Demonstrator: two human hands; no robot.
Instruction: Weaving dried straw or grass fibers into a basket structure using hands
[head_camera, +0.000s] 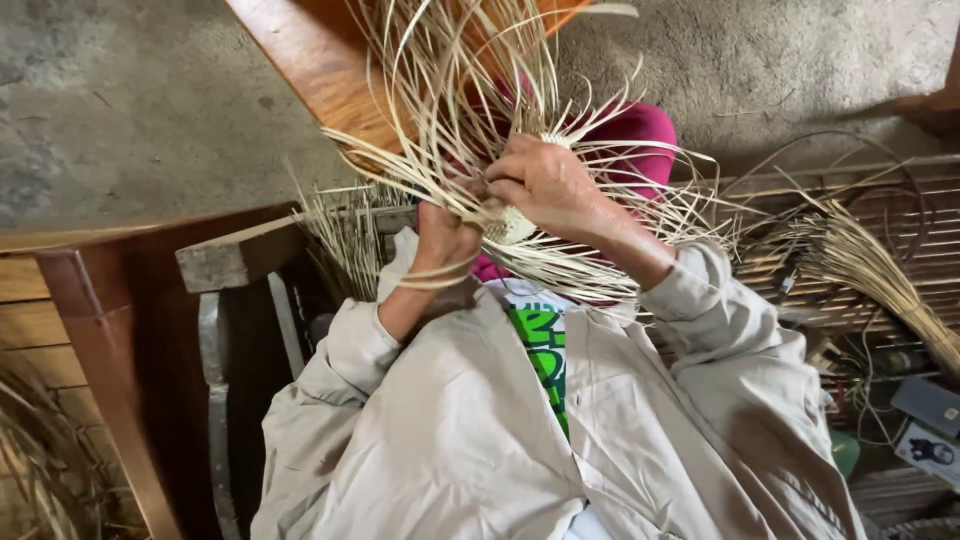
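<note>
Rough grey concrete floor (120, 110) behind, dark wooden furniture edge at lower left, a brown wooden bench (320, 60) slanting across the top under the loose strand ends. Both hands meet in the middle of the view on a small woven start (512, 226), a pale rounded knot of tight weave with long straw strands (450, 90) fanning out of it in all directions. Left hand (442, 235): fingers curled and pressed together around a bunch of strands, the woven start just beside them toward the other hand, touching or nearly so; the exact contact is hidden. Right hand (545, 185): sits on top of the woven start, fingers bent inward and pinching strands at its edge; the fingertips are hidden behind the knuckles, so I cannot tell which strand. The woven start lies directly under the right fingers and between the two hands; the right hand is the nearer one, covering most of it. No single long axis to the piece, but most free strands run up and away from the fingers, with a lower sheaf sweeping sideways below the right wrist. Beige jacket sleeves (700, 300) on both arms. A separate straw bundle (880, 270) lies well apart, beyond the right elbow, on a slatted surface.
</note>
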